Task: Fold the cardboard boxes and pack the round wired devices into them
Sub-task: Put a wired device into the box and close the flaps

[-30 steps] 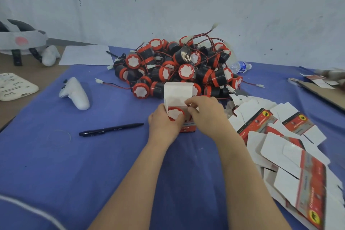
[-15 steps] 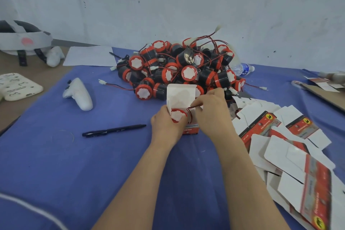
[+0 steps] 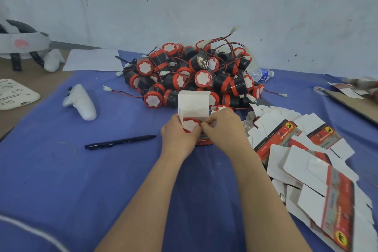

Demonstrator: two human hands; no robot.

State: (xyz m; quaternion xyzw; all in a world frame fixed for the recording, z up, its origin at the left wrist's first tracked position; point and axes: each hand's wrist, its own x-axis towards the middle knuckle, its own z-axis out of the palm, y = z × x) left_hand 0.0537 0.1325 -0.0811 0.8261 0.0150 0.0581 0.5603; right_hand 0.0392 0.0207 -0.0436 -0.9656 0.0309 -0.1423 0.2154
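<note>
Both hands are on the box point(image 3: 194, 102) in the middle of the counter point(image 3: 61, 180), just this side of the pile point(image 3: 194, 75) of red-and-black devices. The box stands upright, top flap raised, white inside facing us. One device point(image 3: 189, 125) sits in its mouth, red rim and white face showing. The left hand point(image 3: 179, 139) grips the box's left side, fingers point(image 3: 196, 129) curled round it and touching the device's near edge. The right hand point(image 3: 224, 131) is tight against the other side, fingers curled, thumb and forefinger pinching at the box's right rim beside the device. Whether a wire or a side flap is under those tips, I cannot tell.

On the right, the flat boxes point(image 3: 306, 161) lie fanned out in a loose heap, running from the pile to the near edge. On the left, a black pen point(image 3: 120, 141) lies near the left hand, with a white controller point(image 3: 81, 101) farther out. A bottle point(image 3: 262, 73) lies behind the pile, at its right.
</note>
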